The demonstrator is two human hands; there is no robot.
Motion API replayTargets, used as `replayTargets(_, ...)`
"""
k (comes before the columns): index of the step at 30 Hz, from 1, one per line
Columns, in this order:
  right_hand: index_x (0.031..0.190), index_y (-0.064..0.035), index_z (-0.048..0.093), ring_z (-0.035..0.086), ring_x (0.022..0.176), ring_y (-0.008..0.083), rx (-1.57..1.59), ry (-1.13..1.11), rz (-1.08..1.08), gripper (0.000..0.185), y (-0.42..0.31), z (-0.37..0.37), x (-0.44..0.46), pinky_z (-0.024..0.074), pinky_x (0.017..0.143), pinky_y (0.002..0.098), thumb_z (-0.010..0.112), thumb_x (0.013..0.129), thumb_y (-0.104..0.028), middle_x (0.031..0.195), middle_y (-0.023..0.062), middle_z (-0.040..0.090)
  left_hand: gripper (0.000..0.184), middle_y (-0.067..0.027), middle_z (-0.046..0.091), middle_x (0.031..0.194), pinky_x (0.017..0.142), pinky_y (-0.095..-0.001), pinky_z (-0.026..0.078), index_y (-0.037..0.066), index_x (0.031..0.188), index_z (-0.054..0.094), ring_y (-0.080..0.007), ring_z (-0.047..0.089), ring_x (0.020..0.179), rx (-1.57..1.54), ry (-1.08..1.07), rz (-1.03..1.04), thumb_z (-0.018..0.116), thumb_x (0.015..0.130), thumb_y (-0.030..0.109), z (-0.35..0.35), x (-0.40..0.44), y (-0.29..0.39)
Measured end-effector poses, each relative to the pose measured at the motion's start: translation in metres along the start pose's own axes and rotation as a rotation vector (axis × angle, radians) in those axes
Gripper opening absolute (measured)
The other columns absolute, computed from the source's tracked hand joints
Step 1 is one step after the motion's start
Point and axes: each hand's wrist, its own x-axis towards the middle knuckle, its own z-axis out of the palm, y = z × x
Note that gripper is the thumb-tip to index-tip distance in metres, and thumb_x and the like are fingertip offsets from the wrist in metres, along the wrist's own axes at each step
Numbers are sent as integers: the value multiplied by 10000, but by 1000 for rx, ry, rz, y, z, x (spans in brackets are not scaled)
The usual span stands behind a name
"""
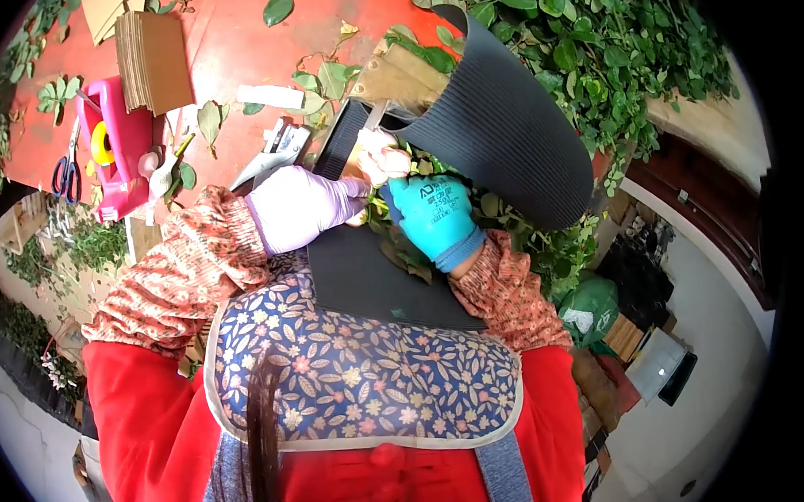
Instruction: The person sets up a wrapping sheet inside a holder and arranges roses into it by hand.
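My left hand (301,206), in a thin lavender glove, has its fingers closed at pale pink roses (381,157) in front of me. My right hand (436,216), in a blue work glove, is curled closed around leafy rose stems (400,251) just right of the blooms. Its fingertips and most of the stems are hidden. Beneath both hands lies a black ribbed mat (377,283). Its far part (503,115) curls up beyond my right hand.
On the red table (235,35) are cardboard pieces (154,63), a pink tape dispenser (120,163), scissors (66,170), a stapler (279,149) and loose leaves. Piled foliage (590,58) fills the far right. A green bag (590,308) sits lower right.
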Motion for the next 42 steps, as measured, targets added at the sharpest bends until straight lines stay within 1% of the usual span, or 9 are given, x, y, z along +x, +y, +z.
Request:
replayTargets(11, 920, -144, 646, 594, 491, 226, -86, -95, -48, 84, 9, -10, 11, 468, 476, 382, 607, 861, -190, 586, 38, 586, 354, -103, 653, 741, 579, -346, 494, 126, 1069, 708, -249, 612, 607, -231, -17, 47, 500, 1029, 411, 23, 13, -24)
replayTargets(14, 900, -152, 654, 605, 518, 217, -63, 22, -8, 84, 6, -18, 4, 479, 513, 383, 629, 871, -227, 603, 27, 594, 309, 7, 602, 1320, 634, -351, 542, 158, 1201, 646, -217, 691, 757, 70, 214, 423, 606, 894, 161, 11, 16, -12)
replayTargets(19, 931, -143, 691, 643, 737, 227, 182, 215, 127, 200, 18, -51, -15, 504, 659, 381, 713, 856, -327, 741, 35, 623, 322, -3, 606, 1308, 604, -374, 540, 172, 1168, 669, -247, 687, 731, -695, 2, 59, 688, 847, 194, 19, 16, -11)
replayTargets(22, 1026, -133, 697, 641, 819, 253, 154, 301, 255, 269, 12, -52, -13, 507, 691, 406, 725, 853, -337, 869, 62, 650, 318, -1, 608, 1307, 610, -368, 538, 170, 1147, 676, -246, 687, 729, -50, -124, -49, 694, 829, 177, -15, 18, 14)
replayTargets(24, 1083, -99, 688, 638, 861, 251, -47, 111, 273, 306, 9, -30, -1, 501, 721, 422, 736, 847, -289, 953, 66, 673, 337, 7, 608, 1309, 617, -365, 542, 180, 1157, 677, -246, 690, 731, 220, 74, 264, 694, 821, 169, -11, 15, 4)
replayTargets(28, 1089, -122, 694, 620, 925, 280, 67, 342, 232, 275, 21, -49, -19, 482, 800, 439, 699, 865, -281, 961, 65, 639, 315, 1, 621, 1280, 655, -359, 550, 189, 1129, 686, -235, 691, 787, 183, 55, 234, 686, 816, 156, -9, 19, 7)
replayTargets(34, 1027, -119, 708, 630, 939, 289, 208, -61, 77, 193, 17, -69, -36, 484, 799, 430, 693, 869, -228, 1059, 104, 663, 364, -49, 633, 1264, 765, -345, 566, 156, 1130, 692, -274, 688, 965, 48, 19, 279, 697, 787, 32, -12, 20, -1)
replayTargets(37, 1059, -104, 722, 660, 903, 329, 1019, 104, 177, 234, 21, -42, -27, 509, 792, 444, 687, 887, -260, 1101, 115, 677, 335, -59, 629, 1263, 791, -340, 562, 142, 1133, 689, -273, 683, 973, 45, 14, 246, 685, 811, 49, -11, 20, 4)
replayTargets(42, 1273, -219, 648, 644, 908, 244, 170, 71, 67, 396, 18, -38, -12, 518, 749, 427, 665, 887, -303, 1146, 41, 634, 348, -77, 620, 1268, 783, -338, 565, 118, 1165, 681, -286, 680, 970, 38, 19, 257, 684, 822, 56, -8, 27, 9)
